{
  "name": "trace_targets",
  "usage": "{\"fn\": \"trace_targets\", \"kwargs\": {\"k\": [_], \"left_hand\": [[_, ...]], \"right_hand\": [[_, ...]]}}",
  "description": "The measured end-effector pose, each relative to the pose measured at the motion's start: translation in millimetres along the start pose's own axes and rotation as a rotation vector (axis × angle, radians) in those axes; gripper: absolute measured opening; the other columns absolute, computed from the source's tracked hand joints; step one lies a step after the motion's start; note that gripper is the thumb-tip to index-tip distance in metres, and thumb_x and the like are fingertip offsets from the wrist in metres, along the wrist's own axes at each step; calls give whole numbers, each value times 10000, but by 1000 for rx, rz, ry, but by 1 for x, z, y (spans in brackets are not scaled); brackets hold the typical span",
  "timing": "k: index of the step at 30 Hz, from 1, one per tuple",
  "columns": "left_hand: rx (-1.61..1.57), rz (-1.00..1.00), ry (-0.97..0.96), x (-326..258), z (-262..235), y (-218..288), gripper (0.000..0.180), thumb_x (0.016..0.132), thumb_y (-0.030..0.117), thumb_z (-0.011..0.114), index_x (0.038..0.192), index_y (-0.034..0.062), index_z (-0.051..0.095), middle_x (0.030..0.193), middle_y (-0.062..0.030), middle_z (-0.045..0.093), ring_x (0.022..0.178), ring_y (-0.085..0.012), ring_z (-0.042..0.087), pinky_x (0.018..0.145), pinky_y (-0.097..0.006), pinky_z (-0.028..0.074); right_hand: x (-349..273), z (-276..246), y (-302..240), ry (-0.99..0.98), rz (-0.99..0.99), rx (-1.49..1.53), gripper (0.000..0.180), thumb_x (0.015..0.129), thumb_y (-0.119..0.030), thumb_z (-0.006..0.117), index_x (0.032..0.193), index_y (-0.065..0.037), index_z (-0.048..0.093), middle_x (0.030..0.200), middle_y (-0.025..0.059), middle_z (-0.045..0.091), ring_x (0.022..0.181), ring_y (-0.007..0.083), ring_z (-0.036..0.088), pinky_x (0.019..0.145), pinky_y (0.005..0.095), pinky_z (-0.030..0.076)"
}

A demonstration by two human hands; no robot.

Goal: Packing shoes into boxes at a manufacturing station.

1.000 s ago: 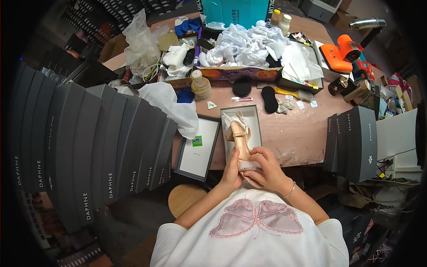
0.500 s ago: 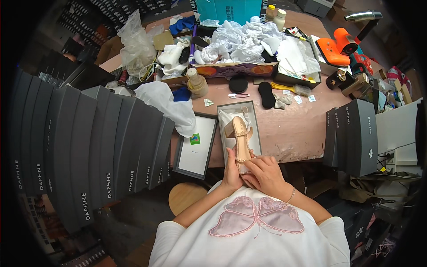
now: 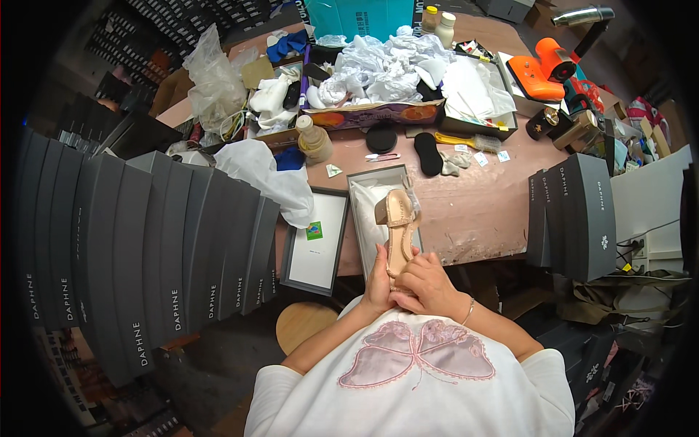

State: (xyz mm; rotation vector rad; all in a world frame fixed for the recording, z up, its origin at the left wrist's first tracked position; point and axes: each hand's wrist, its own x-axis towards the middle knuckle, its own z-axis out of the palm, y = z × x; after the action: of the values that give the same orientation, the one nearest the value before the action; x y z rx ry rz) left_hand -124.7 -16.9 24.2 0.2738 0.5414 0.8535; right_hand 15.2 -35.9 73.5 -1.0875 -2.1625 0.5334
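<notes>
A beige heeled sandal with a braided edge is held between my two hands, its heel end pointing away from me. My left hand grips its left side, thumb along the edge. Over the near end of the sandal, my right hand has its fingers curled, covering that part. Beneath and beyond the sandal stands an open grey shoebox lined with white tissue paper. To its left lies the box lid, inside up, with a small green packet on it.
Grey shoeboxes stand in a long row at left, with more boxes at right. Farther back are a carton of crumpled white paper, a glue bottle, a yellow-handled brush, a black sponge and an orange device.
The sandal has turned slightly in my hands, so more of its heel-end insole faces up. My right hand has shifted a little left and closer in. The whole view has moved slightly.
</notes>
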Motion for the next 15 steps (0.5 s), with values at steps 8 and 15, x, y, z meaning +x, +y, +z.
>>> {"fn": "trace_targets", "kwargs": {"k": [8, 15], "left_hand": [[-145, -108, -28, -1, 8, 12, 686, 969, 583, 231, 1311, 17, 416, 1185, -134, 546, 1114, -235, 549, 959, -415, 465], [120, -8, -68, -1, 24, 9, 709, 953, 617, 198, 1349, 53, 367, 1194, -114, 531, 1086, -203, 562, 926, -340, 476]], "right_hand": [[-8, -22, 26, 194, 544, 370, 638, 760, -101, 729, 1306, -13, 410, 1146, 145, 555, 995, 240, 549, 858, 336, 455], [8, -4, 25, -65, 721, 758, 775, 742, -109, 779, 1344, -16, 301, 1116, 98, 570, 976, 144, 603, 828, 297, 509]]}}
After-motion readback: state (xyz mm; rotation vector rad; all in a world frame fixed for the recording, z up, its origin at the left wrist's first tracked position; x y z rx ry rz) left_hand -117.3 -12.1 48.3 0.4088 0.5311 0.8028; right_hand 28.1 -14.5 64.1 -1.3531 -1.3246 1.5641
